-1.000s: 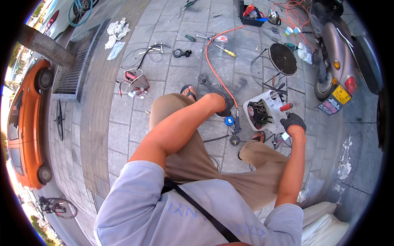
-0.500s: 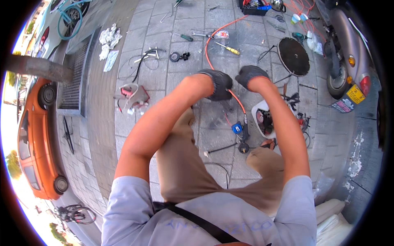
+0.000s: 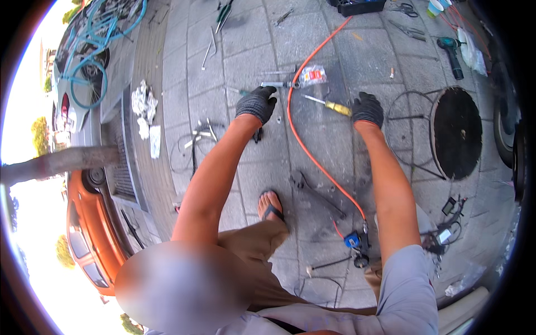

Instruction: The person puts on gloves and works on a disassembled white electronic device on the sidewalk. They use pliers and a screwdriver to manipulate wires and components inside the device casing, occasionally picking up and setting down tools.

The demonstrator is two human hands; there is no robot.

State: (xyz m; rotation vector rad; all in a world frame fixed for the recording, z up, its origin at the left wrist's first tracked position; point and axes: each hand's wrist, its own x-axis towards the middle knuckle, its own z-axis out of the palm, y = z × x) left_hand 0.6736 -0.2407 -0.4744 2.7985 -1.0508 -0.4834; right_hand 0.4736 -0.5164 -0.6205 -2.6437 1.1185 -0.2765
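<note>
My left hand (image 3: 257, 105), in a dark knit glove, is stretched over the paving with thumb and fingers apart and nothing visible in it. Just beyond it lies a metal wrench (image 3: 277, 84), and a green-handled screwdriver (image 3: 237, 91) is partly hidden beside it. My right hand (image 3: 368, 109), gloved the same way, hovers by the handle end of a yellow screwdriver (image 3: 336, 108). Its fingers are loosely bent and apart; whether they touch the handle is unclear. An orange hose (image 3: 306, 146) runs between my hands to a tool with a blue gauge (image 3: 353, 240).
A round black disc (image 3: 458, 134) on a wire frame lies at right, with a green-black cordless drill (image 3: 451, 56) beyond it. A long dark metal bar (image 3: 318, 194) lies before my sandalled foot (image 3: 272, 205). Farther off are a black toolbox (image 3: 360, 6), pliers (image 3: 224, 14) and white rags (image 3: 145, 101).
My hands have parted: the left went leftward toward the wrench, the right toward the yellow screwdriver. The orange hose no longer passes by my left hand. The whole view has shifted forward.
</note>
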